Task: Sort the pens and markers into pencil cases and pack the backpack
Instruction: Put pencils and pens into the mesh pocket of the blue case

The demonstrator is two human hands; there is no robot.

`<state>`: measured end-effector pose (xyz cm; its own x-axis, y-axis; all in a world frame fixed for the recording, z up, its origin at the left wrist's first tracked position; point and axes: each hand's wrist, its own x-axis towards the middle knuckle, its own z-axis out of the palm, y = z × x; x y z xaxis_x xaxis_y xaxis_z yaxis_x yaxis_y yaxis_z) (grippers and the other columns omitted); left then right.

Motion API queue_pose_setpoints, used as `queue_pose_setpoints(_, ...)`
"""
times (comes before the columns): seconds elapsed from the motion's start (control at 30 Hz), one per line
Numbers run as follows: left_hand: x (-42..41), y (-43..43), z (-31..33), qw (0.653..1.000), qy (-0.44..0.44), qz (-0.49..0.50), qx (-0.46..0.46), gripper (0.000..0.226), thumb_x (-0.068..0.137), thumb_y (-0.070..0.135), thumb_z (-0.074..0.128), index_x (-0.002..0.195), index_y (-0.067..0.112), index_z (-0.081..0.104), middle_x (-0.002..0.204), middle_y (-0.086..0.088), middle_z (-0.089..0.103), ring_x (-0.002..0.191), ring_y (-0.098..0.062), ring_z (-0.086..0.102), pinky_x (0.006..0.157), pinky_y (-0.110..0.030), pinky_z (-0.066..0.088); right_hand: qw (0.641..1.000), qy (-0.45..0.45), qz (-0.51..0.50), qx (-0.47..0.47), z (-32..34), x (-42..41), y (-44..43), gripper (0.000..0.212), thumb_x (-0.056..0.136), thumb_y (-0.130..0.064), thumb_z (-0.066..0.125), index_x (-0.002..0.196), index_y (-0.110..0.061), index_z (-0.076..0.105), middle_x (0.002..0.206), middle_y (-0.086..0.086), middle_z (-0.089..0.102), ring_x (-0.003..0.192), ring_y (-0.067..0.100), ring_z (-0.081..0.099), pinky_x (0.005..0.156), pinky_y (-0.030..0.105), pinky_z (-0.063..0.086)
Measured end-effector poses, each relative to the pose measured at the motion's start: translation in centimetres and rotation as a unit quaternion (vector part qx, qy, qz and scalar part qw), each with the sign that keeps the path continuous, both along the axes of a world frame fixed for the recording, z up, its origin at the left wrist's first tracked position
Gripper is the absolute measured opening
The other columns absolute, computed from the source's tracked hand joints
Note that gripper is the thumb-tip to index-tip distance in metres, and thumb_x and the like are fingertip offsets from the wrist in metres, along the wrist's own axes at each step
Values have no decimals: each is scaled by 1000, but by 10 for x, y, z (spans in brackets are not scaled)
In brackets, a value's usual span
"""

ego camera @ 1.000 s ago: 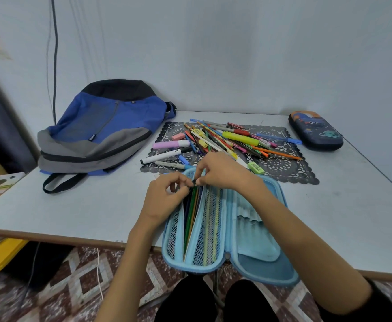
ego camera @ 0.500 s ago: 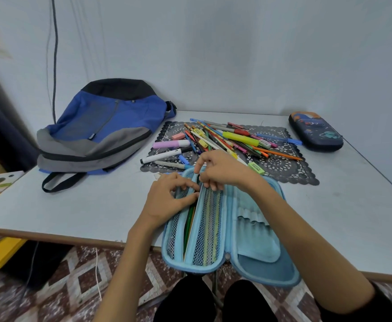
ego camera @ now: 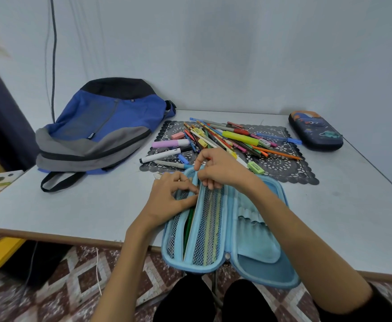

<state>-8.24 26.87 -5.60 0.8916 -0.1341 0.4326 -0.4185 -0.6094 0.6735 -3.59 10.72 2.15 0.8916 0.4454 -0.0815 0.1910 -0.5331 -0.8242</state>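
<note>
Left hand [ego camera: 172,197], right hand [ego camera: 221,169] both pinching pencil case flap [ego camera: 210,228], backpack [ego camera: 120,112] label illegible

Backpack [ego camera: 102,131] left of pens [ego camera: 225,140], case [ego camera: 225,228] in front.

White table [ego camera: 78,205] carries a backpack [ego camera: 102,131], lace mat [ego camera: 283,163], open blue case [ego camera: 255,228], dark case [ego camera: 316,131]

Bare forearms [ego camera: 129,249]; black sleeve [ego camera: 376,306]; black trousers [ego camera: 185,300].
</note>
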Motion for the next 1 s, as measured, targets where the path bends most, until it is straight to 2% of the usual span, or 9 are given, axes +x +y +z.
queue_pose_setpoints(0.17,-1,1,1,999,24,-10,-34,11,73,56,57,74,57,68,90,13,62,92,-13,49,86,-46,37,1000,-3,2,-10,1,-1,0,14,85,4,56,91,-8,58,57,10,60,37,13,50,36,19,37)
queue_pose_setpoints(0.37,-3,1,3,999,25,-8,-38,13,72,60,60,81,57,68,95,14,62,93,-15,50,87,-52,38,1000,-19,4,-19,0,0,0,12,84,2,57,90,-9,60,55,7,60,38,13,49,38,18,38)
queue_pose_setpoints(0.57,-3,-2,4,999,24,19,-18,17,65,61,59,80,57,65,83,9,61,86,-12,49,83,-50,40,998,-51,15,-18,-1,-3,3,13,84,4,58,85,-9,60,54,8,59,35,9,49,38,16,38)
queue_pose_setpoints(0.7,-2,-2,4,999,22,34,-8,13,61,60,61,73,57,63,76,8,58,80,-8,47,79,-44,42,998,-57,16,-14,-2,-3,4,13,83,4,60,86,-8,59,56,10,60,35,9,49,38,16,39)
queue_pose_setpoints(0.87,-1,-3,3,999,9,38,13,9,63,59,64,69,53,62,73,7,55,77,-8,46,75,-42,41,998,-55,15,-13,-3,-2,3,11,83,3,61,87,-7,60,56,9,60,35,9,49,37,16,38)
queue_pose_setpoints(1.0,-6,-3,5,999,12,27,-29,17,67,56,61,74,42,67,75,6,58,80,-15,49,77,-45,43,999,-24,19,-22,-3,0,2,6,86,0,59,89,-6,60,56,7,58,36,10,46,36,16,36)
